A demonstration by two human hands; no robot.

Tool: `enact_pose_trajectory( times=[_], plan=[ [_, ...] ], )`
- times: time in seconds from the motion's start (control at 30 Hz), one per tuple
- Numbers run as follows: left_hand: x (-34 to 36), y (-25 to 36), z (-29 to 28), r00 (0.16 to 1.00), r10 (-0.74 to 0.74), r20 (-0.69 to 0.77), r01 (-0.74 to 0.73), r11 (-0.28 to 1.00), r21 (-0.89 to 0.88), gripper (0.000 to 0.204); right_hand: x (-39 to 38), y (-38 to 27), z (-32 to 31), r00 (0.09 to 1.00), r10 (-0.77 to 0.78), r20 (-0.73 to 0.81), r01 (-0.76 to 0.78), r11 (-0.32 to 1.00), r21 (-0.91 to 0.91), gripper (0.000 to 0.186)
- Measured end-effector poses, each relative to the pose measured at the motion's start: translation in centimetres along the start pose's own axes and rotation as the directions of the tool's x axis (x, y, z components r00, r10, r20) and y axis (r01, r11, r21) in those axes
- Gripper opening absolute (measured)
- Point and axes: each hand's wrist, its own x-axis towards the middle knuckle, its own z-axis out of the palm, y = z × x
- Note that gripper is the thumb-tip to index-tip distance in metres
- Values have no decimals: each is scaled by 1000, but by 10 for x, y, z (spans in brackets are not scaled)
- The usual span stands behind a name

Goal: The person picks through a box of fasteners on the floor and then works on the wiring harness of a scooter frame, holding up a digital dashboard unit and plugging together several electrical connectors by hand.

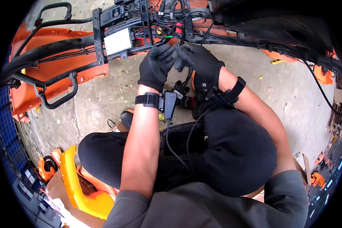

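Both of my hands wear dark gloves and meet just below the black metal frame point(144, 22) of a vehicle. My left hand point(157, 65) is turned palm up, its fingers apart and loosely bent, with nothing visible in the palm. Beside it, my right hand point(198, 59) has its fingers pinched together; what they hold, if anything, is hidden. A wiring harness point(172, 19) of black cables, with a small green piece point(168, 37) and a red part point(178, 27), runs through the frame right above my fingertips. Black cables hang below my right hand.
A white box-shaped module point(118, 40) sits on the frame at left, near a bent black tube point(57, 102). Orange body panels point(30, 91) lie behind it. A yellow panel point(74, 190) stands in a cardboard box point(55, 186) at lower left. Scraps dot the concrete floor point(91, 102).
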Motion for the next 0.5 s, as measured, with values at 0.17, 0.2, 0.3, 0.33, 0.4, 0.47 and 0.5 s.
enact_pose_trajectory(
  times=[0.17,0.2,0.3,0.33,0.4,0.47,0.5],
  plan=[
    [-9,-30,-7,992,120,29,-119,862,492,28,-10,-21,-12,985,43,167,43,876,-480,34],
    [-5,-35,-8,984,158,78,-176,842,511,27,-12,-28,-13,979,54,198,62,842,-536,35],
    [5,-44,-16,986,130,103,-164,849,503,27,-18,-43,-11,958,143,251,-19,898,-439,39],
    [11,-48,-16,989,81,123,-135,842,522,30,-21,-39,-19,961,103,258,25,893,-449,39],
    [16,-47,-9,987,68,147,-138,830,541,33,-19,-27,-34,954,20,300,126,880,-459,39],
    [13,-49,1,980,127,151,-189,828,528,35,-24,-39,-31,960,94,265,28,906,-423,41],
    [15,-49,2,981,114,155,-178,840,513,36,-27,-43,-30,960,131,249,-21,915,-403,43]
  ],
)
